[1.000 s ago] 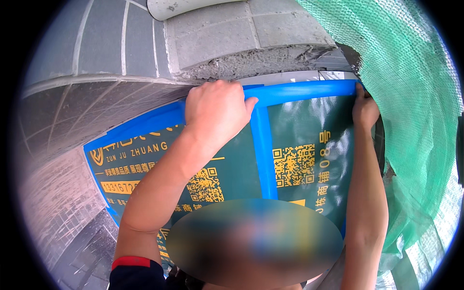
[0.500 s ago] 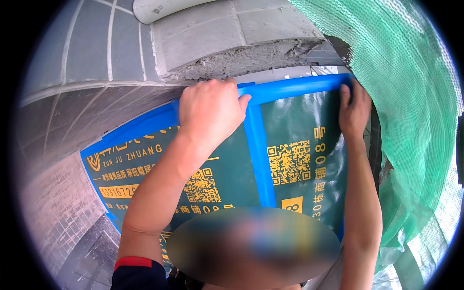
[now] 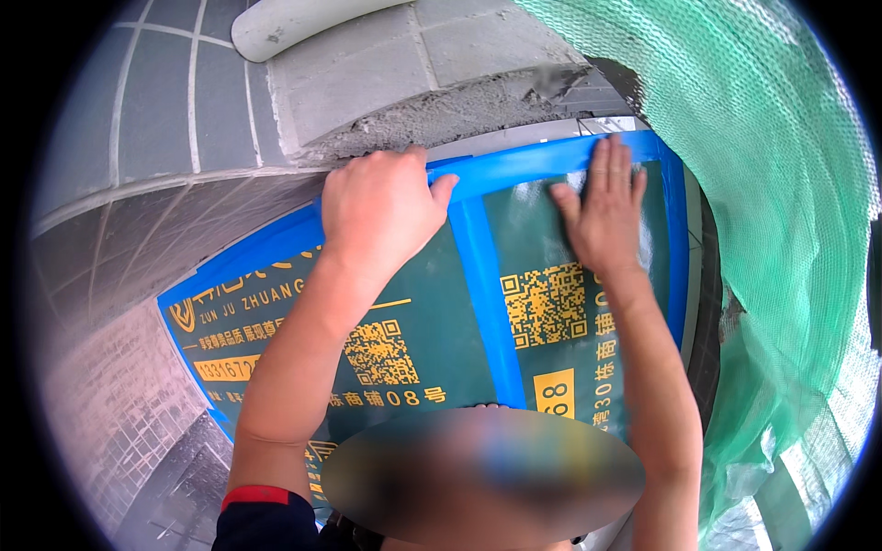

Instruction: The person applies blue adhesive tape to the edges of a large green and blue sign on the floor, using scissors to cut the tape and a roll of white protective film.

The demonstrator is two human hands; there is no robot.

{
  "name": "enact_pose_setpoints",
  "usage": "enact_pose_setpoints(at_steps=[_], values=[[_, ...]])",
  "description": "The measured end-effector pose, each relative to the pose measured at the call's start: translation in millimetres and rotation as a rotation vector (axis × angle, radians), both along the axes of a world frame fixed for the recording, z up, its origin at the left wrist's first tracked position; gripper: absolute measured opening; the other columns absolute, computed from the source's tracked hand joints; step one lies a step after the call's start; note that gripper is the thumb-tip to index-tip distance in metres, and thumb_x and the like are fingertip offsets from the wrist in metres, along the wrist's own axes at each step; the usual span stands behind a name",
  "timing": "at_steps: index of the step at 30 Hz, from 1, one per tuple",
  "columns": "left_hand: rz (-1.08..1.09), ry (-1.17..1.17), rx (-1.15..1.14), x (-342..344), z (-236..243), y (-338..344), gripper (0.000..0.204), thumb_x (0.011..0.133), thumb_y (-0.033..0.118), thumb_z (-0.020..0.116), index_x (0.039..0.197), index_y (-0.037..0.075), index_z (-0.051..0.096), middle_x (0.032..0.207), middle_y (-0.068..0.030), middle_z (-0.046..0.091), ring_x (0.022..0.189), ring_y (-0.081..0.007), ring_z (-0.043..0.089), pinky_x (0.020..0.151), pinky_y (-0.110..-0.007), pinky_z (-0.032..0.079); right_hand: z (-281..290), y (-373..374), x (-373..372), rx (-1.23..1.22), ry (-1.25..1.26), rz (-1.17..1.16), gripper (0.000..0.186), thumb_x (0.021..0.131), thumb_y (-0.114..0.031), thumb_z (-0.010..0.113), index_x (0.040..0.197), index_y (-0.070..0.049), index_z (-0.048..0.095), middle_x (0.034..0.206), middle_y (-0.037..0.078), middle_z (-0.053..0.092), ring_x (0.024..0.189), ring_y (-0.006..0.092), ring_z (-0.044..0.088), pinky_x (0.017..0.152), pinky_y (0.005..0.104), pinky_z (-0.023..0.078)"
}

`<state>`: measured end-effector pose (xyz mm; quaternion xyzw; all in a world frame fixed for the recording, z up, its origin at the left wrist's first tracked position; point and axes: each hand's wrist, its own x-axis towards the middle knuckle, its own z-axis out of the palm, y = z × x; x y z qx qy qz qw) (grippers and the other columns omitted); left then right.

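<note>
A dark green printed sheet (image 3: 459, 331) with yellow markings and square codes lies in front of me, edged with blue tape (image 3: 519, 158). Another strip of blue tape runs down its middle. My right hand (image 3: 602, 211) rests flat, fingers stretched, its fingertips on the tape along the far edge. Farther left, my left hand (image 3: 381, 202) is closed at the same taped edge, knuckles up and thumb out to the side. Its curled fingers are out of sight, so whatever they grip is hidden.
Grey tiled wall (image 3: 349, 83) with rough mortar (image 3: 459, 106) along its base borders the far side. A pale pipe (image 3: 303, 23) crosses the top. Green mesh netting (image 3: 772, 211) hangs along the right. A blurred oval covers the lower middle.
My right hand has slid left along the far tape from the right corner, uncovering the taped corner and right edge. The left hand stays closed at about the same spot on the edge.
</note>
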<state>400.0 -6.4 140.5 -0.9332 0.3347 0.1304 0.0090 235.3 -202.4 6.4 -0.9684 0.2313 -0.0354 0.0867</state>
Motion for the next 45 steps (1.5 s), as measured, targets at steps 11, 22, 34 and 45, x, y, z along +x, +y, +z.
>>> enact_pose_setpoints(at_steps=[11, 22, 34, 45], values=[[-0.163, 0.033, -0.012, 1.6, -10.5, -4.9, 0.038, 0.088, 0.039, 0.071, 0.1, 0.003, 0.074, 0.1, -0.017, 0.073, 0.089, -0.0367, 0.072, 0.079, -0.049, 0.057, 20.0, 120.2, 34.2, 0.272, -0.054, 0.1, 0.094, 0.095, -0.062, 0.053, 0.157, 0.005, 0.032, 0.167, 0.021, 0.026, 0.156, 0.0379, 0.022, 0.127, 0.0504, 0.019], [-0.122, 0.28, 0.371, 2.1, 14.4, -17.9, 0.043, 0.092, 0.039, 0.066, 0.111, 0.0, 0.073, 0.11, -0.0219, 0.073, 0.101, -0.0392, 0.071, 0.089, -0.047, 0.056, 25.0, 112.2, 25.4, 0.241, 0.027, 0.162, 0.084, 0.095, -0.053, 0.059, 0.161, -0.008, 0.032, 0.169, 0.007, 0.028, 0.157, 0.0244, 0.024, 0.126, 0.0535, 0.018], [-0.029, 0.291, 0.51, 20.7, -3.4, -22.5, 0.027, 0.078, 0.012, 0.064, 0.1, 0.007, 0.08, 0.107, -0.0164, 0.077, 0.105, -0.0311, 0.073, 0.091, -0.04, 0.057, 25.9, 122.7, 32.5, 0.243, 0.012, 0.148, 0.083, 0.099, -0.053, 0.056, 0.16, -0.003, 0.031, 0.169, 0.012, 0.026, 0.156, 0.0339, 0.024, 0.125, 0.0562, 0.019], [-0.01, 0.237, 0.465, 21.7, -14.2, -19.9, 0.021, 0.083, 0.008, 0.064, 0.097, 0.006, 0.08, 0.105, -0.0173, 0.077, 0.102, -0.0322, 0.074, 0.086, -0.041, 0.058, 45.2, 104.9, 63.2, 0.668, -0.293, -0.105, 0.026, 0.097, -0.022, 0.067, 0.115, -0.004, 0.065, 0.112, 0.019, 0.067, 0.101, 0.0383, 0.067, 0.086, 0.0444, 0.054]])
